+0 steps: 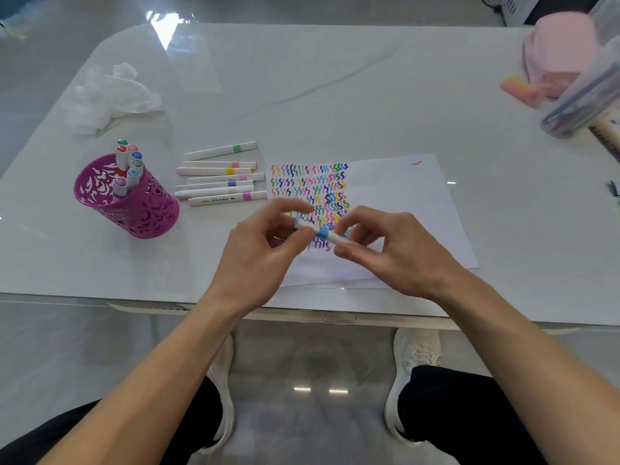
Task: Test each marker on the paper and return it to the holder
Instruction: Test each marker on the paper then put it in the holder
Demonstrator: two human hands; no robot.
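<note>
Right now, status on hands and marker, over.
Left hand, right hand both pinch blue-banded marker over paper. Cap state unclear. Loose markers lie between paper and purple holder, none in the way.

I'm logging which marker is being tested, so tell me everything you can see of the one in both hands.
The marker is a slim white plastic-looking barrel with a light blue band near its middle and blue at its left end. It lies nearly level, over the scribbled paper. The left hand pinches its left end, the right hand its right end. Fingers hide whether it is capped.
</note>
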